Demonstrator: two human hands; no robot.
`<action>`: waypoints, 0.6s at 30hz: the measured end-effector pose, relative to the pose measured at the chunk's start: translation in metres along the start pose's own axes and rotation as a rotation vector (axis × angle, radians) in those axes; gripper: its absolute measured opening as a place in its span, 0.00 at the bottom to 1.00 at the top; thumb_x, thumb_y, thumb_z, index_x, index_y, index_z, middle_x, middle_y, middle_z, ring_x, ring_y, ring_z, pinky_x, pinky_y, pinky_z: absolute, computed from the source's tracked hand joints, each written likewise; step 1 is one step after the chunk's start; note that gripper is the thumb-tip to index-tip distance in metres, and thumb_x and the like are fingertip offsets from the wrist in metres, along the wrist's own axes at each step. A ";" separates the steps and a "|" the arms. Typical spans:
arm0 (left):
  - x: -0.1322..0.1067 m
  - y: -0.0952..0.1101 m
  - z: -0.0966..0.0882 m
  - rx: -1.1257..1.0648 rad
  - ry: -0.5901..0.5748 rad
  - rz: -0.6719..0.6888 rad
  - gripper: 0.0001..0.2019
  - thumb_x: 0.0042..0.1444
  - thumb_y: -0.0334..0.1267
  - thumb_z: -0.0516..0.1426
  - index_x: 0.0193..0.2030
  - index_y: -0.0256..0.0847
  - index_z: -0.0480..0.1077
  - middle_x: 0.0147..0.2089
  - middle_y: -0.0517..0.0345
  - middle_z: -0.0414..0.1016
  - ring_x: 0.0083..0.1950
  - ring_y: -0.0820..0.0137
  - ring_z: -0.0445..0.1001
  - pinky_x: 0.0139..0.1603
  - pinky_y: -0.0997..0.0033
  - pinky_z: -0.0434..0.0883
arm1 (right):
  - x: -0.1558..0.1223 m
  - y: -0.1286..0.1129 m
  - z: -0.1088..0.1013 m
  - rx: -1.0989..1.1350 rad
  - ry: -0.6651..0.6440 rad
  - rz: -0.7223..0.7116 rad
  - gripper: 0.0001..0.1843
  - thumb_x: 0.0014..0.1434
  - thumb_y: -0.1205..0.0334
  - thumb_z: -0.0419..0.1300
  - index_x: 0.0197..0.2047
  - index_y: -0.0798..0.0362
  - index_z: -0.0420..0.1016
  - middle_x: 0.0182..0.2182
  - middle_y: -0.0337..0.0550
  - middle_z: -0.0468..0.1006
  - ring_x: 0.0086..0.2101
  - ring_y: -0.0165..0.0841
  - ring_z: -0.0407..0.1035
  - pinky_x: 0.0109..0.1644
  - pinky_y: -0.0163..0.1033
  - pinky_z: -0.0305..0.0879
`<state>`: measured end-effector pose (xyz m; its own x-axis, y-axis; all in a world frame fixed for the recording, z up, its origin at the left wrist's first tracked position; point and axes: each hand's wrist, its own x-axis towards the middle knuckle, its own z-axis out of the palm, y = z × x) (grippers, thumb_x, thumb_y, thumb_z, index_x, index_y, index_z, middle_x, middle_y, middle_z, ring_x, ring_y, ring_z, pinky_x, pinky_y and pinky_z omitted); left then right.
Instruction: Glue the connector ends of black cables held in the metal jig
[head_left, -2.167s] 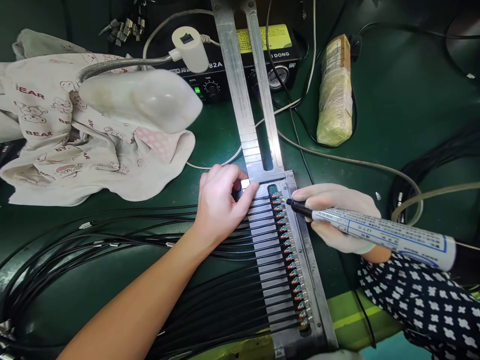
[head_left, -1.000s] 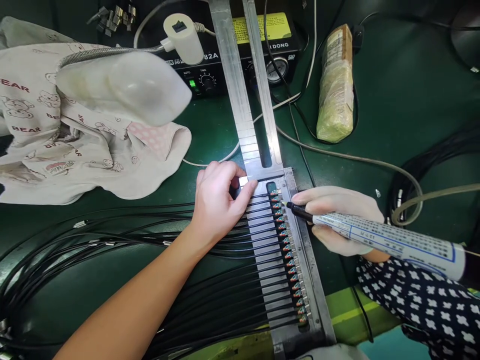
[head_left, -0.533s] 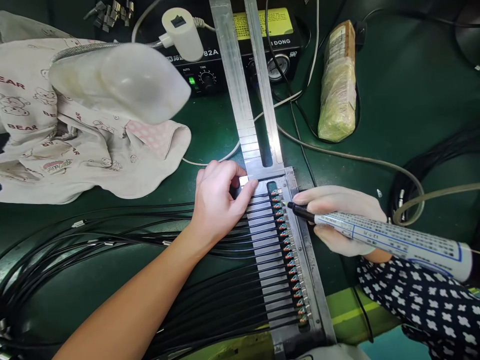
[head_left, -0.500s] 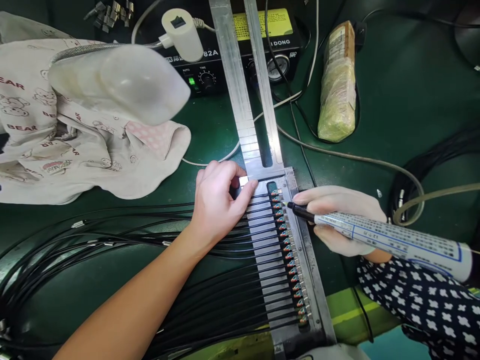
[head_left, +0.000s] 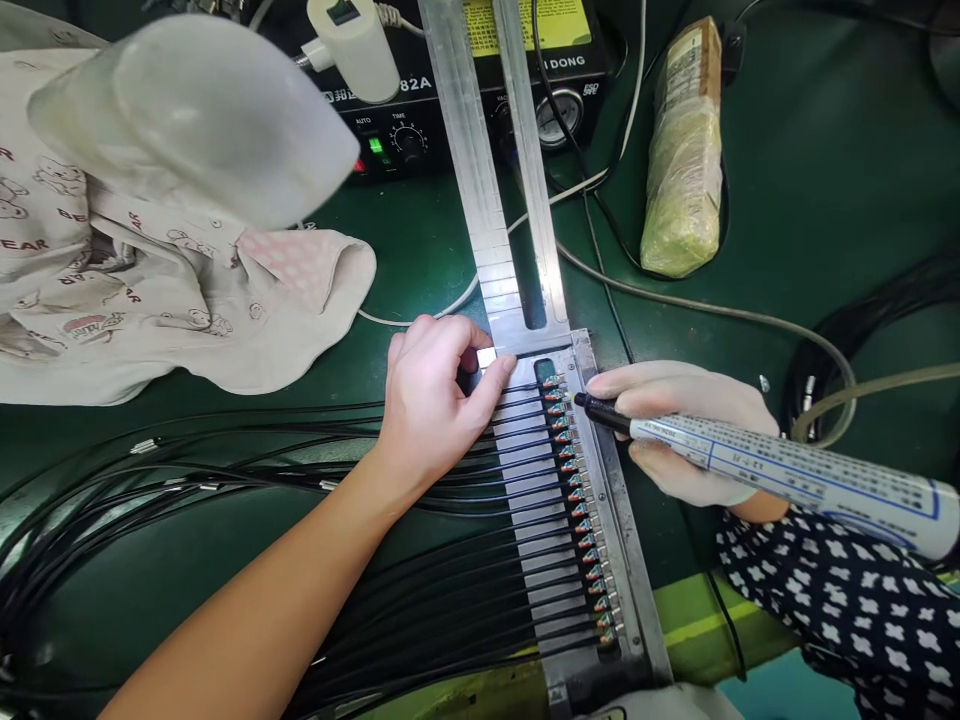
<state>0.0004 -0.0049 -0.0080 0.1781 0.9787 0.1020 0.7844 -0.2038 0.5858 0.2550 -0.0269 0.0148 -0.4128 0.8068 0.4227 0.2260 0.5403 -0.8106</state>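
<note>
A metal fixture (head_left: 626, 560) on the green bench holds a row of several black cables (head_left: 450, 590) whose connector ends (head_left: 581, 510) line up in its slot. My left hand (head_left: 435, 405) rests curled on the cables at the fixture's top end, fingertips pressed against a small shiny metal block (head_left: 487, 357). My gloved right hand (head_left: 679, 425) grips a long white dispensing syringe (head_left: 787, 478). Its black nozzle tip touches the connector ends near the top of the row.
A white gooseneck lamp head (head_left: 195, 120) hangs over a bear-print cloth (head_left: 112, 300) at the left. A black controller box (head_left: 465, 80) sits at the back behind a long metal rail (head_left: 495, 180). A wrapped bundle (head_left: 686, 150) lies at the right, with hoses and loose cables around.
The view has tilted slightly, so the lamp and cloth sit higher and further left. Both hands stay in nearly the same place; the syringe tip remains at the top connectors.
</note>
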 end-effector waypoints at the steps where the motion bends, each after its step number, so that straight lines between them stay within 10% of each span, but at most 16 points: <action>1: 0.000 0.000 0.000 0.000 0.001 -0.001 0.08 0.61 0.42 0.59 0.34 0.43 0.66 0.31 0.60 0.69 0.38 0.66 0.67 0.45 0.62 0.62 | 0.000 0.000 0.000 0.001 -0.005 -0.003 0.19 0.57 0.65 0.68 0.52 0.49 0.77 0.48 0.49 0.83 0.46 0.41 0.81 0.51 0.44 0.81; 18: 0.000 0.000 0.000 -0.008 0.002 0.011 0.09 0.60 0.42 0.60 0.34 0.43 0.66 0.31 0.61 0.69 0.37 0.66 0.67 0.44 0.62 0.62 | -0.002 0.002 -0.003 -0.022 -0.030 0.100 0.18 0.56 0.62 0.70 0.51 0.40 0.78 0.48 0.41 0.84 0.45 0.40 0.81 0.49 0.45 0.84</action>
<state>0.0006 -0.0050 -0.0077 0.1857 0.9764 0.1102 0.7776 -0.2146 0.5911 0.2592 -0.0268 0.0136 -0.4137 0.8496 0.3271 0.2864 0.4625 -0.8391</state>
